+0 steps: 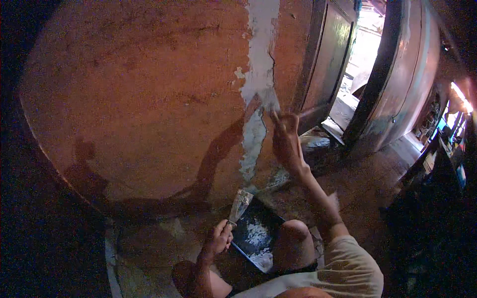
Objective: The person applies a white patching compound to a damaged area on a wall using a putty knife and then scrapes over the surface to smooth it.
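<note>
One dark tray: it sits low between our knees, with white paste inside.
Left grip: we have it wrapped around the handle of a smeared scraper, blade up, near the tray's left side.
Right grip: we have it pinching a flat tool, a bit blurry, at the white strip.
Orange wall: we see the white strip run down it, with a dark crack along its right edge.
Door: brown, right of the strip, with bright light in the gap beside it.
</note>
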`<state>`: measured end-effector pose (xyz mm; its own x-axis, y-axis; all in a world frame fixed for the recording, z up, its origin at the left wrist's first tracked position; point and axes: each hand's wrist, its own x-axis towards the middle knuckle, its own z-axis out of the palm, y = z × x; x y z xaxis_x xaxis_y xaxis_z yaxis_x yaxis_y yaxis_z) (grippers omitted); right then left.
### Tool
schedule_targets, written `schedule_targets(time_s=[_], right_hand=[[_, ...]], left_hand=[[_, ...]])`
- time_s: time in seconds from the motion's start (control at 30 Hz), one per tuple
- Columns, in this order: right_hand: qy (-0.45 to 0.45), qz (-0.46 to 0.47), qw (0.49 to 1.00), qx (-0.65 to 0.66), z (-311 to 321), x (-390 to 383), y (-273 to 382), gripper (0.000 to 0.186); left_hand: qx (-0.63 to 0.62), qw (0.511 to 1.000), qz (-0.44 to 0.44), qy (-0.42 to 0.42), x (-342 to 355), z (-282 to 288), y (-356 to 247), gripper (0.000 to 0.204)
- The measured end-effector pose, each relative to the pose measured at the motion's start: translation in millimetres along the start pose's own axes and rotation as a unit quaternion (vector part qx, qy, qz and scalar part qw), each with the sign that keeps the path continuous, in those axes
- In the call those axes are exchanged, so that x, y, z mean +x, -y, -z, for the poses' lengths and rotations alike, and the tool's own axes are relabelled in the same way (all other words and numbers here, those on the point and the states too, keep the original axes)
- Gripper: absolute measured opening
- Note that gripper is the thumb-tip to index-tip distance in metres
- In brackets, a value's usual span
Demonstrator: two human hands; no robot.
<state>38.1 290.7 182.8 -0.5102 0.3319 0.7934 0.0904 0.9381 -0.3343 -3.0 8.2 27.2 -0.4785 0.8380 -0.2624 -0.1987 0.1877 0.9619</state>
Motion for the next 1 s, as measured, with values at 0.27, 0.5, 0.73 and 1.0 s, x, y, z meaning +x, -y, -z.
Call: schedule_targets(time_s=[0.27,0.5,0.73,1.0], right_hand=[[-0.117,0.209,0.955,-0.174,36.1,75.9,52.1,0.058],[-0.039,0.092,0.994,0.054,-3.1,64.6,-41.0,0.063],[-0.141,0.196,0.962,-0.126,39.2,58.7,30.3,0.058],[-0.164,0.302,0.841,-0.417,81.5,231.5,61.0,0.025]], left_hand=[[0.002,1.0,0.012,-0.01,7.7,1.4,8.2,0.024],[0.005,1.0,-0.006,-0.021,9.4,-1.7,6.9,0.028],[-0.011,1.0,-0.015,0.014,14.0,10.4,22.0,0.023],[-0.011,1.0,0.002,0.017,16.7,-5.4,4.0,0.023]])
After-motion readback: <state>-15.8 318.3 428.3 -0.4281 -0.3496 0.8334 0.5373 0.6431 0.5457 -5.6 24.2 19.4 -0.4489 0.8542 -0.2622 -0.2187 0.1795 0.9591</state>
